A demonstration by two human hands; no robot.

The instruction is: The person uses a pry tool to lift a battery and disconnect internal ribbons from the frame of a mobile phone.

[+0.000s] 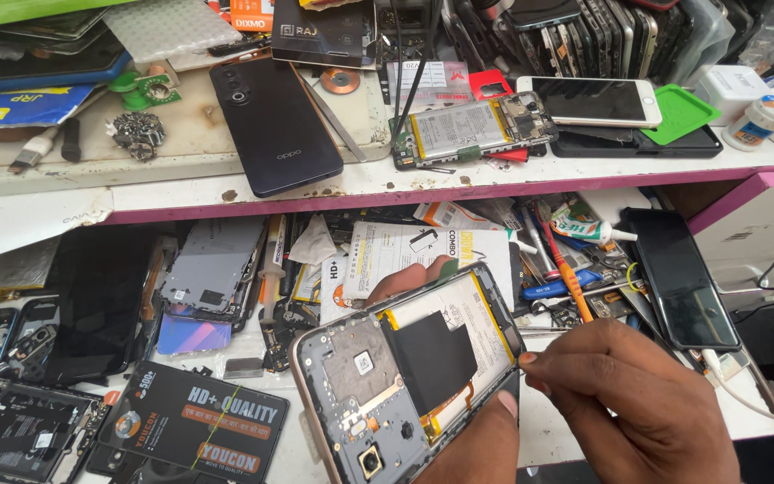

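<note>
One opened grey phone with its back cover off [405, 376] lay gripped in the left hand [459, 430], fingers [405, 280] curled behind it. At its right edge, the right hand [638, 403] had its fingers [539, 363] pinched shut on one thin metal tool [548, 331].

Right hand [647, 408]: there it is, large in the lower right corner, bare, with knuckles and tendon lines plain across the back.
Right fingers [575, 358]: bare along their whole length and creased at the joints, with the nail at the tip cut short.
Right wrist: bare as far as it shows, then the frame edge cuts it off, so any sleeve is out of sight.
Left hand [472, 444]: only parts show, mainly a broad bare thumb at the bottom edge.
Left thumbnail: short, rounded and clean-edged.
Left fingertips [405, 280]: a few bare tips peek out higher up, with soft pads and fine skin lines.
</note>
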